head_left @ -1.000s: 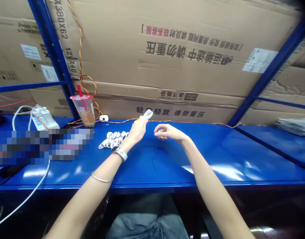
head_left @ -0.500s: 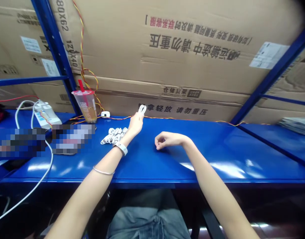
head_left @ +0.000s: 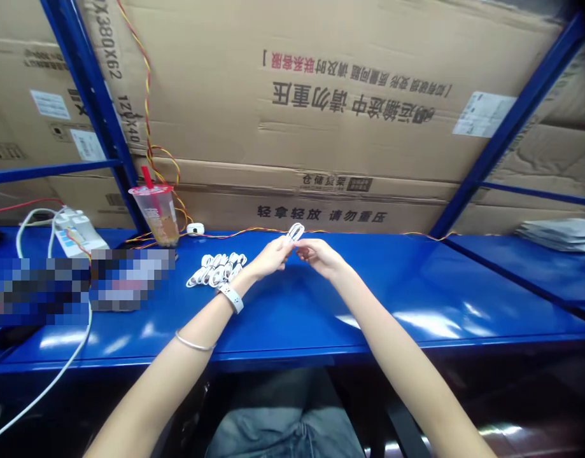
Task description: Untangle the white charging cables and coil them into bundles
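A coiled white cable (head_left: 296, 233) sticks up above the blue table, gripped in my closed left hand (head_left: 272, 257). My right hand (head_left: 321, 254) meets it from the right, its thumb and fingers pinched at the coil's lower end. Exactly which part the right fingertips grip is partly hidden. Left of my left wrist, several more coiled white cables (head_left: 216, 270) lie in a row on the table, bound with dark ties.
A drink cup (head_left: 156, 216) with a red straw stands at the back left, beside a small white case (head_left: 195, 229). Further left are a white power strip (head_left: 79, 232) and a blurred-out object. Cardboard (head_left: 292, 140) walls the back; stacked packets (head_left: 557, 234) lie far right.
My right hand has lifted from the table and moved up and left to the cable. My left hand, still holding the coil, has shifted slightly right and lower in view.
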Demonstrator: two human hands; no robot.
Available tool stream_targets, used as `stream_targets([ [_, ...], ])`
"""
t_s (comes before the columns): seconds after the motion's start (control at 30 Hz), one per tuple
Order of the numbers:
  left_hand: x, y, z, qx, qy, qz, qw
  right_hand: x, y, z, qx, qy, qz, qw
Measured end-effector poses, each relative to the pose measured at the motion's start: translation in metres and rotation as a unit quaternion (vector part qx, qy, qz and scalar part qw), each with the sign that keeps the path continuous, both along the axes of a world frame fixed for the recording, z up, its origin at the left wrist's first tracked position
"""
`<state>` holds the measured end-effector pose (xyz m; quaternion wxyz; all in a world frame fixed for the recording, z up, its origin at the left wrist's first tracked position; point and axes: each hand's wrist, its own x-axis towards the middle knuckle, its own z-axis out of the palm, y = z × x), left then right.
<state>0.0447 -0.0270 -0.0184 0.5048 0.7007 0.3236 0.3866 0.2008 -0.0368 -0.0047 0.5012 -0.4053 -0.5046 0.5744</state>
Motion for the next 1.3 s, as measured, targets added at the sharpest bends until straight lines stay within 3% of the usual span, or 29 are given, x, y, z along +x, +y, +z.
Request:
stream_targets([
  [0.1, -0.004, -0.004, 0.007, -0.048, -0.026, -0.064, 0.996, 0.002, 0.0, 0.001, -0.023, 0.016, 0.01, 1.0],
  [0.27, -0.013, -0.008, 0.016, -0.064, -0.002, -0.089, 0.994, 0.006, 0.003, 0.0, -0.052, -0.005, 0.03, 0.998],
  [0.4, -0.019, -0.007, 0.018, -0.08, 0.0, -0.111, 0.991, 0.004, 0.001, 0.0, -0.007, -0.026, 0.027, 0.999],
  [0.57, -0.015, -0.005, 0.015, -0.082, -0.02, -0.089, 0.992, 0.0, -0.003, 0.002, 0.045, -0.04, -0.015, 0.998],
  [0.77, -0.009, -0.007, 0.015, -0.081, -0.038, -0.06, 0.994, -0.001, -0.002, -0.002, 0.085, -0.052, -0.007, 0.995],
  [1.0, -0.008, -0.009, 0.019, -0.083, -0.057, -0.057, 0.993, 0.013, -0.007, 0.015, 0.142, -0.122, 0.067, 0.98],
  [1.13, -0.012, -0.013, 0.025, -0.114, -0.042, -0.115, 0.986, 0.034, -0.01, 0.024, 0.146, -0.113, 0.114, 0.976],
  [1.3, -0.015, -0.023, 0.03, -0.148, 0.0, -0.225, 0.963, 0.039, -0.008, 0.021, 0.183, -0.044, 0.112, 0.976],
])
